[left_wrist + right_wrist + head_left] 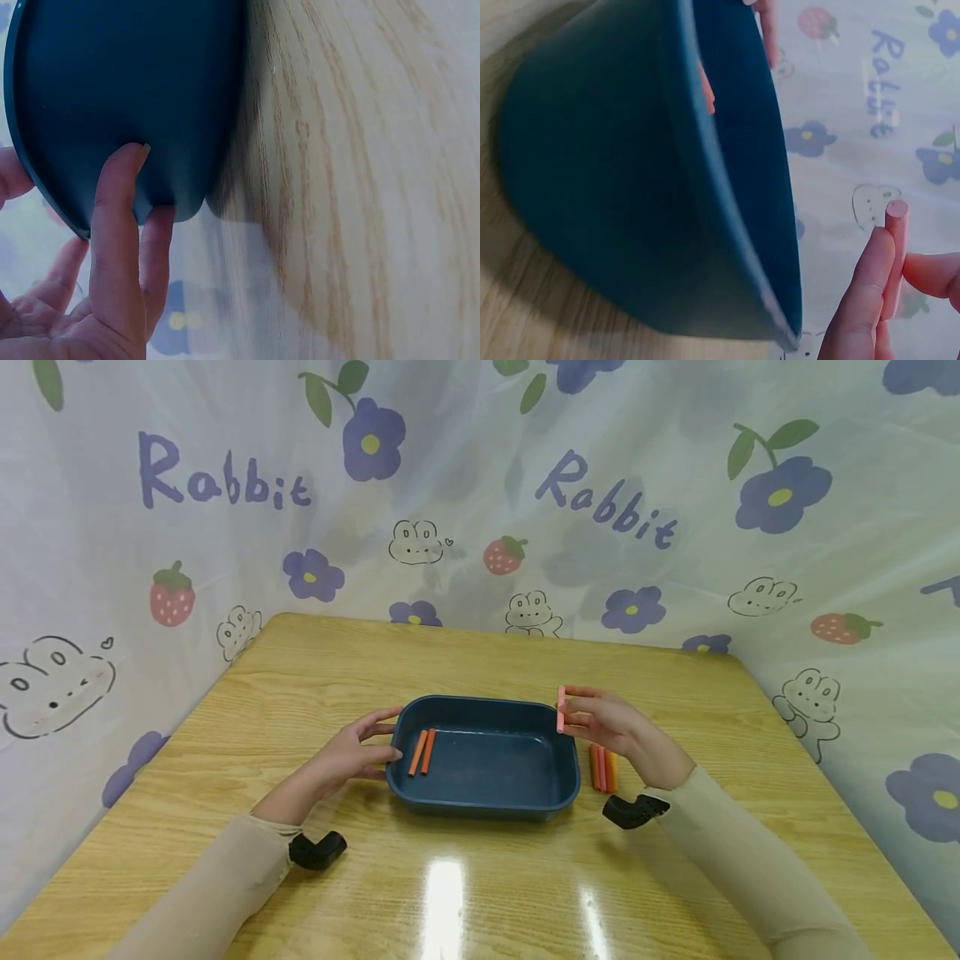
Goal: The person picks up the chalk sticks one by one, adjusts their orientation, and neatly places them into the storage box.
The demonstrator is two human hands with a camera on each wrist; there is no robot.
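In the right wrist view, the tray (487,768) wall hides all but a scrap of orange inside, and the right hand (607,718) is cut off by the picture's edge. The left wrist view likewise crops the left hand (352,756). The sticks in the cluster (602,768), on the bench (300,660) just right of the tray, are hard to count.

The pink stick (561,714) is pinched between the right hand's thumb and fingers by the tray's far right corner. From the head its long axis runs up and down the picture; how far it tilts in depth I cannot tell. One round end shows in the right wrist view. The left hand, fingers spread, touches the tray's left end. Two orange sticks (417,754) lie inside near that end, roughly parallel, far ends slanting right.
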